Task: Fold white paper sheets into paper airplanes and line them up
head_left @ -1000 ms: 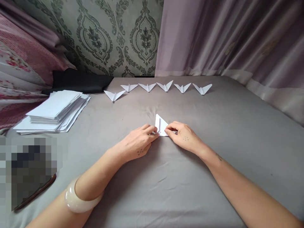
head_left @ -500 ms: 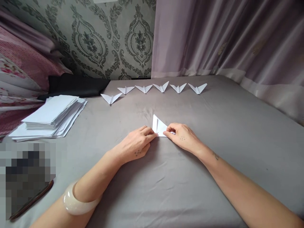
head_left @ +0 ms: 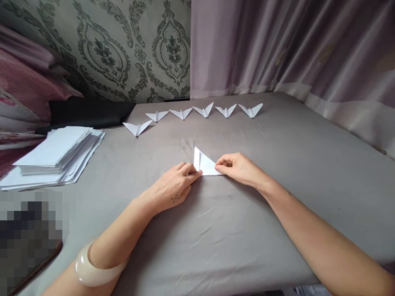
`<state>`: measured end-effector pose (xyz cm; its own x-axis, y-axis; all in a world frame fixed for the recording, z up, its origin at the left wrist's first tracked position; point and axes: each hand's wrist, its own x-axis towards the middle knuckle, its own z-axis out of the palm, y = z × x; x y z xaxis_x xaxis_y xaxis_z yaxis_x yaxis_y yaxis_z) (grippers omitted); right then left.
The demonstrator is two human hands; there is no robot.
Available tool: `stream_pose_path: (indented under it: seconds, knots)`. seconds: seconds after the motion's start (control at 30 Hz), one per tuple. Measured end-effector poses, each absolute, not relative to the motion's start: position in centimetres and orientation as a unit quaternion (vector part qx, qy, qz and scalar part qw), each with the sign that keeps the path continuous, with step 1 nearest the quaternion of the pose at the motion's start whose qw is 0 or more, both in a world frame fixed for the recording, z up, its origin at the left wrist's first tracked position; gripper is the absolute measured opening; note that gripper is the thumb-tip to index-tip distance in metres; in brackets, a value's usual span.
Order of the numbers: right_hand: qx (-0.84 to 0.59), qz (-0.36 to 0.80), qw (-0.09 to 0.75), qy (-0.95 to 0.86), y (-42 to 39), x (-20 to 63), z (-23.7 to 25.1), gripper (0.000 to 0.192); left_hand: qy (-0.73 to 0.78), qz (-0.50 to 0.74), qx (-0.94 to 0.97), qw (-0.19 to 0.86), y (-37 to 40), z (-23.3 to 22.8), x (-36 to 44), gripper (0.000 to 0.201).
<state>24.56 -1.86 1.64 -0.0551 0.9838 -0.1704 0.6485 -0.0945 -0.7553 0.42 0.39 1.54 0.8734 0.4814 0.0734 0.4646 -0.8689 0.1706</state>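
- Two hands meet on one folded paper triangle (head_left: pixel 204 164), which lies flat near the middle of the grey sheet (head_left: pixel 277 172) spread over the surface.
- My left hand (head_left: pixel 173 187) presses its fingertips on the triangle's near left corner, fingers curled down and gripping nothing; I judge that this pins the paper so it cannot slide.
- My right hand (head_left: pixel 239 170) pinches the right corner between thumb and forefinger, as though sharpening a crease against the soft cloth.
- Six finished paper shapes (head_left: pixel 203 110) sit in a row at the far edge, well apart from the hands, each a thin winged form with crisp points.
- One loose stack of white sheets (head_left: pixel 52 154) rests at far left, edges fanned and uneven, within reach of the left arm.
- One smooth pale bangle (head_left: pixel 92 269) circles the left wrist.
- Behind everything hang a patterned wall (head_left: pixel 123 49) and a soft mauve curtain (head_left: pixel 293 45); the sheet shows light wrinkles, the paper looks stiff and matte.
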Motion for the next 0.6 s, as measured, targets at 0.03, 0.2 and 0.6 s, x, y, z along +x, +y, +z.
stream_pose_path:
  seconds: [0.03,0.2,0.6]
  knots:
    - [-0.650,0.361,0.230,-0.628,-1.8,24.7,1.6,0.019,0.245,0.058,0.965,0.077,0.4,1.6,0.4,0.052]
    - [-0.676,0.316,0.206,-0.633,-1.9,24.6,1.8,0.019,0.245,0.055,0.964,0.087,0.4,1.5,0.5,0.052]
    - [-0.685,0.243,0.082,-0.682,-3.2,24.2,4.2,0.010,0.247,0.059,0.965,0.065,0.4,1.6,0.6,0.047]
